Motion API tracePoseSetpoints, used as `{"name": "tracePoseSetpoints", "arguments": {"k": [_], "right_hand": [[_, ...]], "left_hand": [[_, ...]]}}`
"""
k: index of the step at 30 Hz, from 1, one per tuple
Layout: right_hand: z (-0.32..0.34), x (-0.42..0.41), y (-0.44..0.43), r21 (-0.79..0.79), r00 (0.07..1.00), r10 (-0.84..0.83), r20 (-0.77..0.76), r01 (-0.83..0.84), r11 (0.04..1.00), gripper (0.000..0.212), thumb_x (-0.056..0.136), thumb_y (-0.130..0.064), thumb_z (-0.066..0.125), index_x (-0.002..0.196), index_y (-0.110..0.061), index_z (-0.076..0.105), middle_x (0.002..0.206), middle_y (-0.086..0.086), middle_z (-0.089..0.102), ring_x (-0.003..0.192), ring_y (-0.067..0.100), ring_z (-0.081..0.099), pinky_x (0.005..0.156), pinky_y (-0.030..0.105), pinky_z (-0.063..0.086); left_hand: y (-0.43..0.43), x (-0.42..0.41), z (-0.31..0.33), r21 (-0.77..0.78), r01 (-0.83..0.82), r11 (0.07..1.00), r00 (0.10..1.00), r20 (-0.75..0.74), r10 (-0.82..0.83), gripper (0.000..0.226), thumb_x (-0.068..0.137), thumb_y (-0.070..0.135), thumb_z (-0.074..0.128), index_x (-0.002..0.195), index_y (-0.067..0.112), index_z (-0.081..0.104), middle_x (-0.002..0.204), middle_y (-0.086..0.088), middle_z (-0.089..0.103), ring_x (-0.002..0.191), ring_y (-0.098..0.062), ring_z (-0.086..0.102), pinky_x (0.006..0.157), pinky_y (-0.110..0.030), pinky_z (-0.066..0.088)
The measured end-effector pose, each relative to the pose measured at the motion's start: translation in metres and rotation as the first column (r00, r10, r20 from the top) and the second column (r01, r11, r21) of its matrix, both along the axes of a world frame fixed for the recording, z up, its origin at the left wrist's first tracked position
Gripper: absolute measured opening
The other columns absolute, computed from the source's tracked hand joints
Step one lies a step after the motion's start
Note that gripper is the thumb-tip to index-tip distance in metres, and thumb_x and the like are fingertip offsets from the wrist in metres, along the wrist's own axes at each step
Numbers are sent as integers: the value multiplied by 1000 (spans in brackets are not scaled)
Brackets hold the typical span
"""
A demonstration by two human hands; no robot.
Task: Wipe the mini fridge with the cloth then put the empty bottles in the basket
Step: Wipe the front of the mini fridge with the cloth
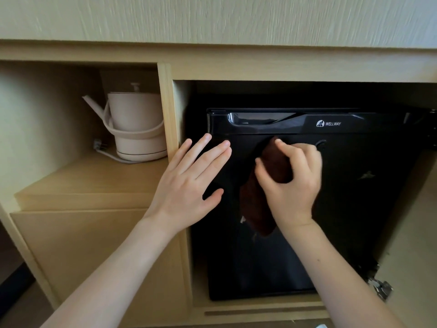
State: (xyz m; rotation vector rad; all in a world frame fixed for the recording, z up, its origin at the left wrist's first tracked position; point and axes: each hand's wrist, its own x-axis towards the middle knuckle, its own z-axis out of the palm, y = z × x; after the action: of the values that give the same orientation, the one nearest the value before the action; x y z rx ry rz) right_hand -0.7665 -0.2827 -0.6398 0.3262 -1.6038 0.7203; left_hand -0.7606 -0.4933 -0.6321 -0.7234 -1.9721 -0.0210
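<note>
Brown cloth in right hand

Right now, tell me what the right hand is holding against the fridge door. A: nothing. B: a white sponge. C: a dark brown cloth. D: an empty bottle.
C: the right hand grips a dark brown cloth bunched against the black fridge door, its loose end hanging below the wrist.

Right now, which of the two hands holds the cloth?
The right hand: its fingers curl round the brown cloth on the mini fridge door. The left hand is flat, fingers straight, holding nothing.
</note>
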Motion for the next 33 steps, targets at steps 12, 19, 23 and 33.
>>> {"name": "tracePoseSetpoints", "arguments": {"k": [12,19,23,33], "right_hand": [[-18,3,29,-74,999,-21,27,23,997,35,83,-22,78,109,-2,68,97,8,57,90,24,54,79,35,48],[-8,5,-32,118,996,54,73,-63,991,34,82,-22,79,110,-3,71,97,8,62,86,23,54,75,25,45],[-9,7,-38,183,992,85,91,-101,978,35,84,-23,78,112,-4,70,98,8,62,86,23,54,72,27,47],[-8,5,35,-115,998,20,59,-14,993,35,82,-22,78,111,-5,67,102,-4,50,95,25,56,85,29,47]], "left_hand": [[-4,-6,-2,-31,3,1000,999,-34,-4,69,87,32,65,150,15,42,157,3,37,151,-23,23,125,-44,15],[-17,-1,6,-85,-34,996,999,-38,31,72,87,35,65,151,15,41,158,4,35,151,-22,23,124,-44,13],[-16,1,7,-84,-44,996,999,-36,41,72,86,35,66,150,14,42,158,3,37,151,-23,24,125,-44,12],[-4,-1,6,-43,-23,999,998,-58,21,68,87,34,65,149,14,44,155,3,40,150,-24,26,124,-45,13]]}}
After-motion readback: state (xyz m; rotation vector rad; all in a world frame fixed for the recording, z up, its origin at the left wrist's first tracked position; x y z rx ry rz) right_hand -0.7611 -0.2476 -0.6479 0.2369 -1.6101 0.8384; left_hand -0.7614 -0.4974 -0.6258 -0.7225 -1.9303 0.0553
